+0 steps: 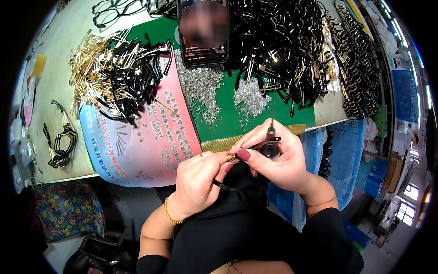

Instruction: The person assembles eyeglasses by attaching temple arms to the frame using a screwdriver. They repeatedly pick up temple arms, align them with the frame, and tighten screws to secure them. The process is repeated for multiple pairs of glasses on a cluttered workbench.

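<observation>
My left hand (197, 180) is closed, its fingertips pinching a black-and-gold eyeglass part (223, 185) just beyond the table's front edge. Part of that piece is hidden by the fingers. My right hand (287, 157) meets the left at the fingertips, thumb and fingers closed on the same piece. A dark screwdriver (272, 150) is tucked in the right hand, its thin shaft pointing up and away. Beyond the hands, small silver screws (252, 98) lie heaped on the green mat (228, 125).
A heap of gold and black eyeglass temples (123, 75) lies left. Black eyeglass parts (283, 45) pile up at the far right. A phone (204, 34) stands at the back, beside more silver pieces (200, 86). An eyeglass frame (65, 142) lies at the left, near a printed sheet (132, 157).
</observation>
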{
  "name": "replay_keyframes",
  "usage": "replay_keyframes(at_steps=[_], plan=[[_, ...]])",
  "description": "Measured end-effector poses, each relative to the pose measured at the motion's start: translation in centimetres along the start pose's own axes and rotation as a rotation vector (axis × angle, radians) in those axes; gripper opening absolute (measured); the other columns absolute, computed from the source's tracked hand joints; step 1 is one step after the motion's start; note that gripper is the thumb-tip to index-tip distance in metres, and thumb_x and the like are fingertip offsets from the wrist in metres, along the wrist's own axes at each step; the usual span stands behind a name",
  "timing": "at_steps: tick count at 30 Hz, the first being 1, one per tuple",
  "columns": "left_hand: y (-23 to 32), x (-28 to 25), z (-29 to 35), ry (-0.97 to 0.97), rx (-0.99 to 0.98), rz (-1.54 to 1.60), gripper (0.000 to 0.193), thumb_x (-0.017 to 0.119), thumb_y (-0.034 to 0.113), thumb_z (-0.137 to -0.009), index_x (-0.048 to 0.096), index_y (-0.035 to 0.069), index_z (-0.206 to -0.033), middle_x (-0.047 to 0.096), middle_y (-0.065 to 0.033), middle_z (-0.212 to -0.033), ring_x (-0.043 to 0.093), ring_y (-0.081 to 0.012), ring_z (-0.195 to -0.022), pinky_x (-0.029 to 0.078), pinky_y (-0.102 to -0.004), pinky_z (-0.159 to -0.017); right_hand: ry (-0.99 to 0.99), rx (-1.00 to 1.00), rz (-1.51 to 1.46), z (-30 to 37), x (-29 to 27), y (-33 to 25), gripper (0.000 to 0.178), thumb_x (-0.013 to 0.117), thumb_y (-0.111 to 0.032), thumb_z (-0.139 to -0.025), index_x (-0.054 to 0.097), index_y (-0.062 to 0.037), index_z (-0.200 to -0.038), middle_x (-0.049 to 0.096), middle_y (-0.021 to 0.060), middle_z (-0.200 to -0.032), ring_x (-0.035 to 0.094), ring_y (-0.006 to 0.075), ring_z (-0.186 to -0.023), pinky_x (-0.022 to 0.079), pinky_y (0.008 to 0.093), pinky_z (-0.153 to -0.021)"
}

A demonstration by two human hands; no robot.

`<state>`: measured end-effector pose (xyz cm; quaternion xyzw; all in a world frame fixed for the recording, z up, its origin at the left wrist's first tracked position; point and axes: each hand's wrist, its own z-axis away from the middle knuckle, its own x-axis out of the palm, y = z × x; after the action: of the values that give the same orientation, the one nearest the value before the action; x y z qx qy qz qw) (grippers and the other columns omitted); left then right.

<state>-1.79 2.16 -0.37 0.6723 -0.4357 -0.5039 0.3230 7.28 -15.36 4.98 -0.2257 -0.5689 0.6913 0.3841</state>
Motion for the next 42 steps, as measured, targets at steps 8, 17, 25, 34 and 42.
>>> replay_keyframes(at_steps=[8,17,25,34,42], plan=[[-1.2,-1.4,1.1,0.041,-0.312,0.128,0.014,0.053,0.003,-0.103,0.059,-0.001,-0.115,0.072,-0.0096,-0.086,0.066,-0.0171,-0.065,0.054,-0.0300,-0.062,-0.133,-0.178,1.289,-0.6,-5.0,-1.5,0.027,0.064,-0.010,-0.093,0.054,-0.0073,-0.118,0.054,0.0125,-0.100,0.066,0.0324,-0.082,0.054,0.0416,-0.066],[0.4,0.4,-0.8,0.116,-0.532,0.323,0.018,0.049,0.007,-0.107,0.059,-0.001,-0.120,0.074,-0.0091,-0.105,0.055,-0.0086,-0.058,0.048,-0.0240,-0.058,-0.167,-0.192,1.390,-0.5,-5.8,0.0,0.042,0.065,-0.011,-0.091,0.062,-0.0249,-0.131,0.051,0.0094,-0.091,0.065,0.0259,-0.072,0.053,0.0379,-0.054],[1.3,1.5,-2.5,-0.053,-0.558,0.363,0.022,0.048,0.005,-0.107,0.058,0.000,-0.126,0.066,-0.0050,-0.087,0.055,-0.0091,-0.059,0.047,-0.0257,-0.057,-0.171,-0.224,1.400,-1.0,-5.7,0.0,0.044,0.065,-0.008,-0.089,0.061,-0.0211,-0.131,0.054,0.0120,-0.091,0.067,0.0257,-0.071,0.052,0.0364,-0.052],[0.0,-0.4,-1.1,0.077,-0.450,-0.010,0.023,0.057,0.001,-0.100,0.064,0.001,-0.123,0.075,-0.0092,-0.090,0.060,-0.0124,-0.056,0.049,-0.0277,-0.057,-0.258,-0.115,1.479,-1.5,-5.1,-0.7,0.049,0.063,-0.012,-0.089,0.058,-0.0239,-0.137,0.055,0.0154,-0.095,0.069,0.0293,-0.074,0.054,0.0397,-0.054],[-1.9,0.1,-0.6,0.139,-0.238,-0.159,0.034,0.066,-0.006,-0.089,0.064,0.000,-0.122,0.073,-0.0135,-0.093,0.068,-0.0308,-0.072,0.054,-0.0378,-0.069,-0.388,0.624,0.124,-2.7,-2.0,-3.5,0.048,0.045,-0.016,-0.104,0.031,-0.0100,-0.149,0.055,0.0081,-0.096,0.066,0.0148,-0.065,0.055,0.0285,-0.051]])
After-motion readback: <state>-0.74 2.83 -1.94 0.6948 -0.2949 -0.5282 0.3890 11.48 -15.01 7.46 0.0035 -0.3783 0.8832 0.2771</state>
